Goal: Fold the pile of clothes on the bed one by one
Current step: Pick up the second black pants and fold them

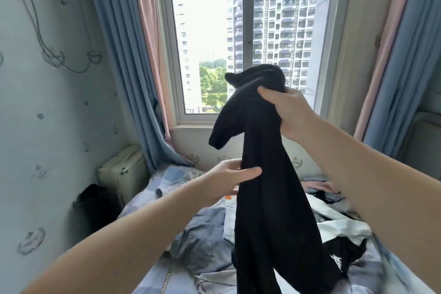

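Head — garment (262,198) in right hand (286,112)

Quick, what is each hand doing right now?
Left hand: pinches the black garment partway down, thumb in front.
Right hand: grips the black garment's bunched top, holding it up.

Black garment (262,186), bunched, hanging lengthwise in midair, rumpled clothes pile (205,246) on bed (167,179)
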`<state>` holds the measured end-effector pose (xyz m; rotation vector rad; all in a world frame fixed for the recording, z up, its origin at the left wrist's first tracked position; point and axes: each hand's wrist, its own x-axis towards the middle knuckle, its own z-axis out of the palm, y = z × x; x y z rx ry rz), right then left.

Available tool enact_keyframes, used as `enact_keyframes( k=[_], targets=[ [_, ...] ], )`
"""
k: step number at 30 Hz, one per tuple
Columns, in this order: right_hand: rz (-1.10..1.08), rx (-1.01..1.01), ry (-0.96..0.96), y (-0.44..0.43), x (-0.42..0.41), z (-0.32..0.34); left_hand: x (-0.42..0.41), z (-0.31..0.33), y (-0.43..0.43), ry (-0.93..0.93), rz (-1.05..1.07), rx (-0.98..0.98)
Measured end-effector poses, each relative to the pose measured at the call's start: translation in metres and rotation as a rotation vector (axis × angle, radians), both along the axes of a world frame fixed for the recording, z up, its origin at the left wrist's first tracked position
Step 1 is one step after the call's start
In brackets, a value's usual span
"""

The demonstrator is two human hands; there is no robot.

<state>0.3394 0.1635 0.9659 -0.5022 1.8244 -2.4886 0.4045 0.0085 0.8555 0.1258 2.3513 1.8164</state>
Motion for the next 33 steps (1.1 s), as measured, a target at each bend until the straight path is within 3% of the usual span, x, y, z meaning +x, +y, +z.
enact_keyframes(
  k=[5,9,11,13,18,21,25,30,33],
  targets=[
    [-0.155,0.079,-0.014,-0.013,-0.006,-0.025,-0.003,-0.028,-0.025,0.169,0.151,0.061],
    [-0.26,0.341,-0.152,-0.008,-0.019,-0.057,0.004,-0.021,-0.043,0.287,0.173,0.036],
    [-0.373,0.536,-0.121,-0.002,-0.009,-0.077,0.007,-0.014,-0.047,0.305,0.206,0.092],
    [-0.371,0.595,-0.035,-0.001,0.017,-0.1,0.006,-0.006,-0.048,0.282,0.252,0.136],
    [0.067,0.482,-0.144,-0.032,0.087,-0.161,0.004,0.007,-0.031,0.225,0.216,0.217],
    [0.006,0.52,-0.185,-0.034,0.081,-0.182,-0.002,0.007,-0.022,0.194,0.18,0.207],
    [-0.016,0.354,-0.27,-0.001,0.062,-0.17,-0.01,-0.01,-0.035,0.134,0.22,0.16],
    [0.065,0.296,-0.23,0.041,0.046,-0.154,0.006,-0.078,-0.026,-0.151,-0.142,-0.035],
    [0.073,0.258,-0.222,0.064,0.034,-0.151,0.008,-0.125,-0.001,-0.16,-0.181,-0.127]
  ],
)
